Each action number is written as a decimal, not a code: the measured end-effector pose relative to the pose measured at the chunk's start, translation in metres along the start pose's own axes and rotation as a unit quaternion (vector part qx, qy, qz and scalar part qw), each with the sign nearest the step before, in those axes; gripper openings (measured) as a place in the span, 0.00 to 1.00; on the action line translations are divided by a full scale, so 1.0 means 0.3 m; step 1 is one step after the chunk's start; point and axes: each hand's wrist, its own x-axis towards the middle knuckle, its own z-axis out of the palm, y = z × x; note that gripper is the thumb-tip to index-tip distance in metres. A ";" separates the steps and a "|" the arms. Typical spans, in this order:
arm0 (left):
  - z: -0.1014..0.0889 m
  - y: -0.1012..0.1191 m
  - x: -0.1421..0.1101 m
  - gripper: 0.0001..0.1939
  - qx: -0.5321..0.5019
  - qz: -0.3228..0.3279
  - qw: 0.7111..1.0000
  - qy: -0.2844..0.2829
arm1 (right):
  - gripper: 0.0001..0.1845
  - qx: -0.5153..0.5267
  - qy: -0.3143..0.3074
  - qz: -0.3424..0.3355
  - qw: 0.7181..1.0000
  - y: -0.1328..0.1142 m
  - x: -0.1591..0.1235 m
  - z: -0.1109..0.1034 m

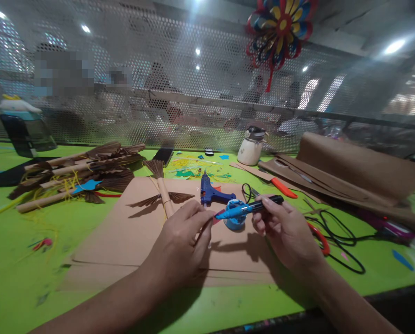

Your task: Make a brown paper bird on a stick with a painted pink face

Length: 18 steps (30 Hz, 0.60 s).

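My right hand (285, 227) grips a black marker-like pen (258, 205) whose long front end is coated in blue. The pen slants left, and its tip touches or nearly touches a small dark-pink piece (219, 217). Pinched between the fingertips of my left hand (184, 236) is that piece, mostly covered by the fingers. Just behind the pen stands a small round tub (235, 223) smeared with blue. A dark blue glue gun (210, 191) lies beyond it on brown paper sheets (124, 236). Left of the glue gun rests a rolled-paper stick with fan-folded brown wings (163, 192).
More stick-and-fan pieces (85, 169) are piled at the left. At the back are a phone (164, 156) and a white bottle (251, 147). On the right lie an orange-handled cutter (284, 187), red-handled scissors (320, 239), a black cord (346, 239) and stacked brown paper (360, 171).
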 end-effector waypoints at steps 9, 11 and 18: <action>0.001 -0.004 0.006 0.12 -0.019 -0.048 0.999 0.005 | 0.08 0.032 -0.007 -0.013 0.999 -0.005 0.004 -0.004; 0.000 -0.005 0.007 0.12 -0.020 -0.044 0.999 0.004 | 0.08 0.033 0.000 -0.021 0.999 0.000 0.006 -0.004; -0.002 -0.016 0.015 0.11 -0.028 -0.076 0.997 -0.014 | 0.10 0.014 0.018 -0.044 0.999 0.003 0.000 -0.004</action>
